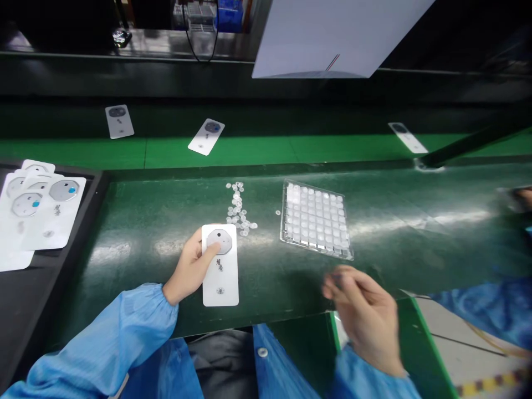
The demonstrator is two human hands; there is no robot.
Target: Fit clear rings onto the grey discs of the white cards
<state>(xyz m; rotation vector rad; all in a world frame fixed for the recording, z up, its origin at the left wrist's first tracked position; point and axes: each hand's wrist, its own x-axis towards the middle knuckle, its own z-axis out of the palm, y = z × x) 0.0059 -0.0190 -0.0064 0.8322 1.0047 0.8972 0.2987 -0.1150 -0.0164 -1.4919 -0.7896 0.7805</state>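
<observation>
My left hand (192,265) grips a white phone back cover (220,280) by its left edge, thumb lying across the grey octagonal camera patch at its upper end. The cover stands over the front of the green bench, print facing me. To the right, my right hand (366,310) is closed in a pinch near the bench's front edge. Something small and dark seems to sit at its fingertips, too blurred to name. Between and beyond the hands are a loose scatter of small clear discs (236,210) and a clear plastic tray (316,219) filled with rows of white round pieces.
At the left, several white covers (54,221) with blue dots overlap on a black tray (25,310). Three more covers (206,137) lie along the bright green strip behind the bench (145,221). A co-worker's blue sleeve (490,310) shows at right. A white panel (332,39) hangs above.
</observation>
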